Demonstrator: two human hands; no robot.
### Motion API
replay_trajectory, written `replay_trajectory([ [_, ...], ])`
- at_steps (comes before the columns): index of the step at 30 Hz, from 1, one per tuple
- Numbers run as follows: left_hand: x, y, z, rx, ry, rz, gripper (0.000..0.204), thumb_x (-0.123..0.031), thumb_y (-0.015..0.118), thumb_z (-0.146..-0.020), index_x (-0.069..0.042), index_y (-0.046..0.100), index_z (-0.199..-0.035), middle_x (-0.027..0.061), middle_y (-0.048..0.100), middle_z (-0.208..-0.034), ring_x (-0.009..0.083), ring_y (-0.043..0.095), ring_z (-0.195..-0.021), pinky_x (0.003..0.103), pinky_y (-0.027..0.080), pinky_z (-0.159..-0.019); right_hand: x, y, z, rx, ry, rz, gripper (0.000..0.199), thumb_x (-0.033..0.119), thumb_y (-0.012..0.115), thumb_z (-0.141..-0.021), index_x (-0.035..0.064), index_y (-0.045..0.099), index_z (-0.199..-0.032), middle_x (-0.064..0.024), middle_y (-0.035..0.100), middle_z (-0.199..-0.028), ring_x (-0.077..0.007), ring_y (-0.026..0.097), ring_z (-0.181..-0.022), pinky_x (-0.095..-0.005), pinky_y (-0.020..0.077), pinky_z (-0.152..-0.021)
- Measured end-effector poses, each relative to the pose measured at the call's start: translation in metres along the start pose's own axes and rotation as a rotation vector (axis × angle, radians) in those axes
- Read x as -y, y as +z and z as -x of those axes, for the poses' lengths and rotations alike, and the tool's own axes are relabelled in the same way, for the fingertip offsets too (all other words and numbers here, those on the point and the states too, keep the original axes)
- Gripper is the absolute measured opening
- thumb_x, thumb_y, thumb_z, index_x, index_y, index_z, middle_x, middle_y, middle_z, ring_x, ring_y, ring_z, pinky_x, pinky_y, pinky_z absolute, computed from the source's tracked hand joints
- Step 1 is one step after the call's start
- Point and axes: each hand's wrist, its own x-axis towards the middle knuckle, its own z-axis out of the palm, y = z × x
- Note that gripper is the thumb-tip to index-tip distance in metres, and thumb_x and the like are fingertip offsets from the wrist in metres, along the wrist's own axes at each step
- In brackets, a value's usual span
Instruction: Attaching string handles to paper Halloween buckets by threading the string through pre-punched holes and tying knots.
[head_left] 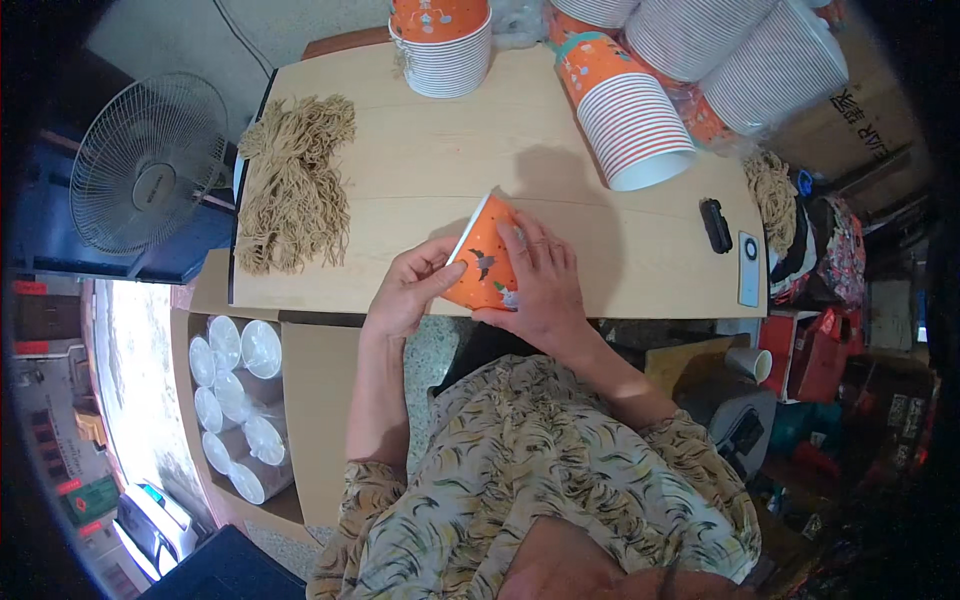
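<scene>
Cup (484, 244), tapered orange paper (white-rimmed), in the clamped grip of left hand (404, 291) and right hand (546, 284)

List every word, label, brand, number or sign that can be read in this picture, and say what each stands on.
Carton, upper right: dark printed characters, legible in part; wording not copied here.
Fan: hub badge, too small to read.
Dark boxes, lower right: pale print, too blurred to read.
Orange paper cup being held: pictures, no readable words.
</scene>
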Motion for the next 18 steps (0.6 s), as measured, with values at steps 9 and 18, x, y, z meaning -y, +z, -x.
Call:
replay_trajectory([
  [9, 0.001, 0.003, 0.001, -0.046, -0.025, 0.028, 0.035, 0.000, 0.064, -0.093, 0.002, 0.061, -0.129, 0.0075, 0.068, -0.118, 0.0123, 0.063, -0.106, 0.029, 0.049, -0.097, -0.007, -0.004, -0.007, 0.038, -0.064, -0.160, 0.099, 0.037, 0.089, -0.057, 0.0154, 0.043, -0.142, -0.0149, 0.036, -0.150, -0.0354, 0.037, -0.138, -0.0522, 0.0328, -0.107],
  [18, -0.005, 0.010, 0.001, -0.039, -0.026, 0.039, 0.036, -0.001, 0.064, -0.094, 0.001, 0.060, -0.129, 0.0079, 0.067, -0.122, 0.0125, 0.061, -0.111, 0.029, 0.048, -0.099, -0.002, -0.011, -0.012, 0.063, -0.052, -0.189, 0.084, 0.030, 0.087, -0.063, 0.0173, 0.050, -0.137, -0.0157, 0.037, -0.151, -0.0333, 0.036, -0.141, -0.0498, 0.0311, -0.110],
])
